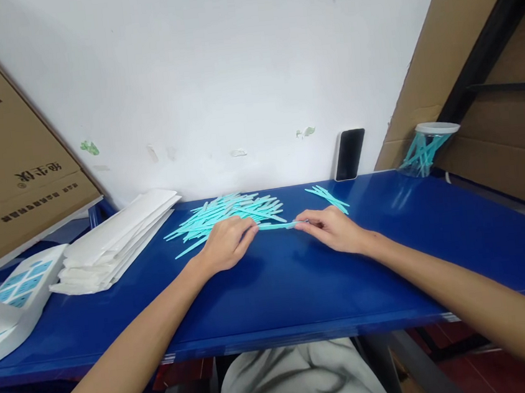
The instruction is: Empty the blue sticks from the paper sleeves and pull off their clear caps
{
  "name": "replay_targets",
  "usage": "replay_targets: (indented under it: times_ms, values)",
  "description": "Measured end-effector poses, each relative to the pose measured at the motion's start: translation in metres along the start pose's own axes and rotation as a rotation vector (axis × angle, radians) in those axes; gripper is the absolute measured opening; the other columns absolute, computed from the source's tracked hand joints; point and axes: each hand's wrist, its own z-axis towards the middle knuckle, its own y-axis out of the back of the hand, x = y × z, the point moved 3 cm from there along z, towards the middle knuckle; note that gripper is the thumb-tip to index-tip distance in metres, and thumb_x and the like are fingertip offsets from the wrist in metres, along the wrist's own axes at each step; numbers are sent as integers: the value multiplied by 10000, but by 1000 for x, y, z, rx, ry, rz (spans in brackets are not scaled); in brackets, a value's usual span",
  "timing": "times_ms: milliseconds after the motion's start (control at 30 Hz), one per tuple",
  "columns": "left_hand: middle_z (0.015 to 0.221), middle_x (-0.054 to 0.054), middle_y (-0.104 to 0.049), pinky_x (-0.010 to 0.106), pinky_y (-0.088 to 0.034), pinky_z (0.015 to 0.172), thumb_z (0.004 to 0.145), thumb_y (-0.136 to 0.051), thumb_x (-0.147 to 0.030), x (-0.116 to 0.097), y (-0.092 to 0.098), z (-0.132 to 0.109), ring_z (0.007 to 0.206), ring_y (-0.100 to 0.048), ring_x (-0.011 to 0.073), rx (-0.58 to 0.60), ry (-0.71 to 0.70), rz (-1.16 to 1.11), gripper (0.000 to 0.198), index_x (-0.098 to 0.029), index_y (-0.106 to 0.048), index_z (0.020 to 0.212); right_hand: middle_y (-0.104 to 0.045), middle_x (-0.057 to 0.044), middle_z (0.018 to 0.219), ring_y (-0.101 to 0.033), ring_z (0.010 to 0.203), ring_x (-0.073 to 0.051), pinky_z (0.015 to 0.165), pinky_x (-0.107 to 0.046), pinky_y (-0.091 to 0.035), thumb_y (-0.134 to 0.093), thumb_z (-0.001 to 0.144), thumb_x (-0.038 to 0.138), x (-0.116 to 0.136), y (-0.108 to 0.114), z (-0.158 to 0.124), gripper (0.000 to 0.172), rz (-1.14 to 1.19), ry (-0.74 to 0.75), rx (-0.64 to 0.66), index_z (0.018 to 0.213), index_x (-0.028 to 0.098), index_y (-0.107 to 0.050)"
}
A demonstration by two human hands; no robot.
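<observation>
Stick (275, 226) held crosswise over blue table (273, 301): left hand (230, 242) pinched on one end, right hand (334, 229) pinched on the other. Loose pile of turquoise sticks (226, 210) just beyond left hand, small cluster (331, 197) beyond right. Phone (351, 154) leans against wall (230, 68), lidded jar (437, 129) far right.

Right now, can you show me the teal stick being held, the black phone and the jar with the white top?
Teal stick (275, 226): head view, on the middle of its bare length.
Black phone (351, 154): head view, on its dark front.
Jar (438, 128): head view, on its white top.
</observation>
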Motion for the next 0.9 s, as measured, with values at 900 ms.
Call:
replay_targets:
  times_ms: [900]
  values:
    - [689,-5,-596,317,-344,588,1045,-308,-347,-37,-21,8,613,-578,197,58,64,-171,185,-239,-448,991,-621,25,626,-496,566,-132,581,-262,-341,-468,1010,516,33,-23,11,436,157,-94,-58,817,201,-699]
